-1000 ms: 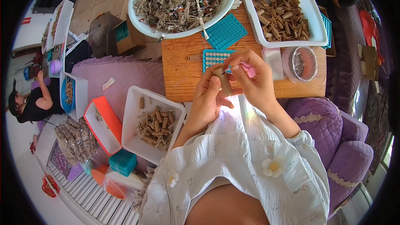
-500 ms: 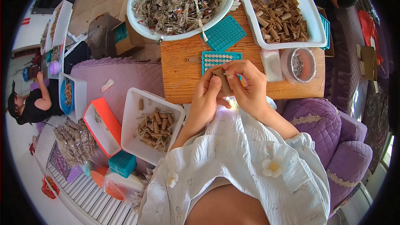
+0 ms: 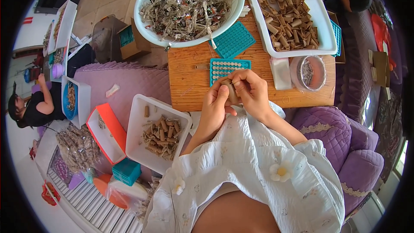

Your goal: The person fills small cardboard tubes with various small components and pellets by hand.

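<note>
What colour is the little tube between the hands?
The little tube is brown, seen best in the head view.

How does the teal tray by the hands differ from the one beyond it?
The nearer tray carries rows of white round pieces; the farther tray shows none. The nearer tray sits roughly square to the table; the farther tray is turned. Both are teal and rectangular.

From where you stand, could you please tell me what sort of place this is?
Probably a home used for handiwork: a purple seat stands by a wooden table bearing a white tray of brown tubes.
</note>
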The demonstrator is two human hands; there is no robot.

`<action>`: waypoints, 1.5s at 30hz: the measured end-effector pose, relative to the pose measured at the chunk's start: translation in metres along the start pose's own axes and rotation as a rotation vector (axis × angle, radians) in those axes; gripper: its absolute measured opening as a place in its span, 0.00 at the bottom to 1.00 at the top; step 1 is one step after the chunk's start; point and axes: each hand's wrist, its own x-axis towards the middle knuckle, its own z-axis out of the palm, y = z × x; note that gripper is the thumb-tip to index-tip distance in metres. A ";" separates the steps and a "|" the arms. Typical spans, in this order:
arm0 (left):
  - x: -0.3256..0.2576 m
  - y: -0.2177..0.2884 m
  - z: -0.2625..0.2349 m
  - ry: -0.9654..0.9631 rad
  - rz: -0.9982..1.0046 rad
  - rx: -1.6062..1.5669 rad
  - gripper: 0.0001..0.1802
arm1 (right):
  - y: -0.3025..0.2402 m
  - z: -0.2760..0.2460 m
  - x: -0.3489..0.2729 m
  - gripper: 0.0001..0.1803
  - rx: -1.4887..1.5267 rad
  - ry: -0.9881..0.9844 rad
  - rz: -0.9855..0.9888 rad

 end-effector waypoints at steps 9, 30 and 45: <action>0.001 -0.002 0.000 0.078 -0.006 0.141 0.17 | 0.008 0.003 -0.006 0.03 -0.015 0.010 0.087; -0.060 -0.004 -0.146 0.656 -0.034 1.487 0.14 | 0.052 -0.145 0.121 0.08 -0.837 -0.059 0.074; -0.124 -0.065 -0.240 0.916 -0.593 1.574 0.19 | 0.115 -0.175 0.212 0.17 -1.394 0.073 0.302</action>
